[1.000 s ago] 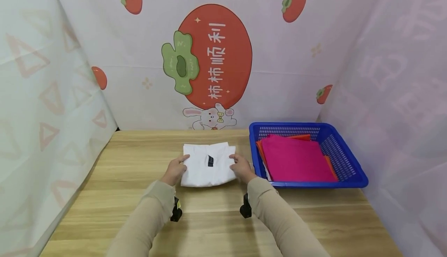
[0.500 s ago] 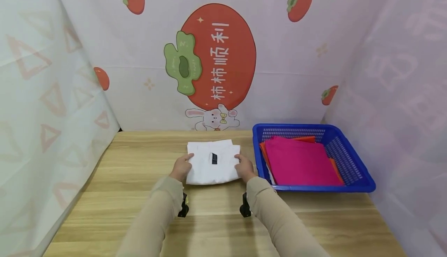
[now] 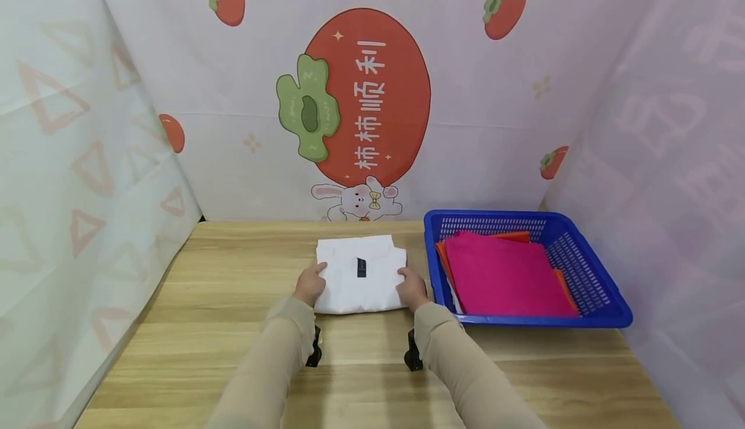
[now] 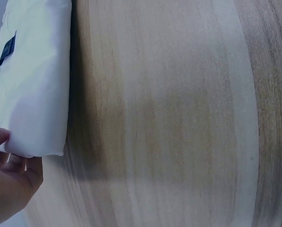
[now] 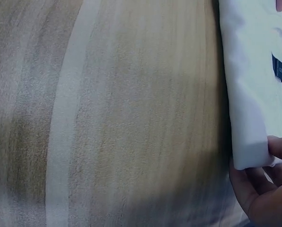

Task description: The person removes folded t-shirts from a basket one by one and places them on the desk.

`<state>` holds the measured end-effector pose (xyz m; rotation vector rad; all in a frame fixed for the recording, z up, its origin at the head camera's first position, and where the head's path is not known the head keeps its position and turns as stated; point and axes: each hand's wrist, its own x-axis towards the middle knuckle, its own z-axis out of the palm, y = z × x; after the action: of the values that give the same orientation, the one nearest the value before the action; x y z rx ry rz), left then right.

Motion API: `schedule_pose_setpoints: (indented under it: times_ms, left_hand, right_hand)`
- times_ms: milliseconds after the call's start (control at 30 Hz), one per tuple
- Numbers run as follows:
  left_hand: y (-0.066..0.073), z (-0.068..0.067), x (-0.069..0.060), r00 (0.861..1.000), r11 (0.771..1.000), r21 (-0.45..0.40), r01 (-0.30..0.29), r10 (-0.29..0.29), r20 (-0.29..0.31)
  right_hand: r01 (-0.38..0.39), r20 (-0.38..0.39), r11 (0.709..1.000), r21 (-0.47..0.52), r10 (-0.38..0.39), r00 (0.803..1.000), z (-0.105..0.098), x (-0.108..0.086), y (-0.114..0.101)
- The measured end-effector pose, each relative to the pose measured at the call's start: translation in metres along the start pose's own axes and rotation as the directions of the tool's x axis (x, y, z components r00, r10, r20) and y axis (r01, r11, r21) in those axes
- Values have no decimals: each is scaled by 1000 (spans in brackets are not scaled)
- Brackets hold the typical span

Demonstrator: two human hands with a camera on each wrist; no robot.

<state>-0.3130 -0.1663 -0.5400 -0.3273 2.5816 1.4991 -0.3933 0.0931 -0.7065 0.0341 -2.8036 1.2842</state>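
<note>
A folded white garment (image 3: 349, 290), with a small black label (image 3: 361, 268) near its middle, is held between my two hands by the wooden table's back half. On its left side my left hand (image 3: 310, 284) pinches the edge, thumb above and fingers beneath, as the left wrist view shows. My right hand (image 3: 412, 288) grips the opposite edge the same way; in the right wrist view its thumb (image 5: 280, 147) presses on top of the folded cloth. The garment's underside is hidden, and I cannot tell whether all of it touches the table.
A blue plastic basket (image 3: 621, 312) stands close to the right of my right hand. Inside lie a pink folded cloth (image 3: 506, 277) and orange cloth (image 3: 515, 236) under it. Printed curtains hang behind and on both sides of the wooden table (image 3: 233, 299).
The head view has shifted a little, so the scene sits slightly further right and lower. Both hands keep their hold, and the garment is slightly nearer the basket.
</note>
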Motion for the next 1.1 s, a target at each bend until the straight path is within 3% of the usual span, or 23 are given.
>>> schedule_pose_setpoints:
  times_ms: [100, 133, 233, 333, 367, 433, 500, 567, 600, 667, 767, 800, 833, 933, 1033, 1067, 1100]
  left_hand:
    - [-35, 11, 26, 1000, 1000, 0, -16, 16, 6]
    - [-35, 11, 24, 999, 999, -4, -39, 39, 9]
    - [-62, 20, 43, 995, 995, 32, -98, 98, -15]
    - [-82, 26, 59, 989, 987, 89, -131, 136, -51]
    - [-98, 30, 72, 989, 986, 101, -129, 135, -56]
    - [-101, 27, 73, 986, 985, 76, -153, 157, -52]
    - [-85, 17, 60, 994, 994, 39, -106, 107, -10]
    - [-55, 2, 32, 998, 998, 8, -61, 61, 14]
    - [-48, -3, 24, 997, 997, -7, -79, 79, 4]
    - [-13, -18, -7, 1000, 1000, -17, -8, 8, 30]
    - [8, -30, -30, 999, 999, -37, -14, 16, 41]
    - [10, -32, -33, 999, 999, -47, -22, 24, 46]
    - [22, -34, -42, 998, 999, -44, 18, -15, 69]
    - [29, -37, -47, 995, 998, -55, 23, -18, 93]
    - [32, -36, -46, 995, 997, -69, 23, -16, 97]
    - [32, -35, -45, 995, 997, -74, 16, -9, 96]
    - [32, -34, -44, 995, 997, -82, 11, -4, 95]
  right_hand:
    - [-1, -12, 1000, -28, 0, 1000, 15, 7, 22]
    - [1, -22, 999, -45, -2, 1000, 18, 8, 26]
    - [-8, -33, 996, -87, 5, 999, 17, 5, 21]
    - [12, -44, 992, -122, -18, 999, -2, -12, -10]
    - [3, -27, 992, -126, -6, 1000, -13, -21, -28]
    - [-25, 7, 991, -133, 26, 1000, -37, -37, -69]
    - [-70, 56, 989, -133, 78, 995, -63, -55, -112]
    - [-112, 111, 986, -125, 126, 986, -87, -71, -149]
    - [-110, 117, 985, -131, 126, 985, -98, -81, -167]
    - [-79, 131, 986, -146, 98, 986, -108, -89, -180]
    - [-11, 140, 985, -172, 36, 990, -113, -93, -185]
    - [-11, 142, 985, -173, 36, 989, -112, -92, -184]
    - [-14, 150, 987, -163, 39, 988, -110, -89, -179]
    - [-3, 159, 991, -137, 25, 987, -113, -84, -175]
    - [106, 134, 989, -104, -91, 987, -92, -55, -129]
    - [168, 121, 982, -91, -157, 980, -80, -42, -105]
    - [184, 123, 980, -80, -174, 977, -70, -28, -86]
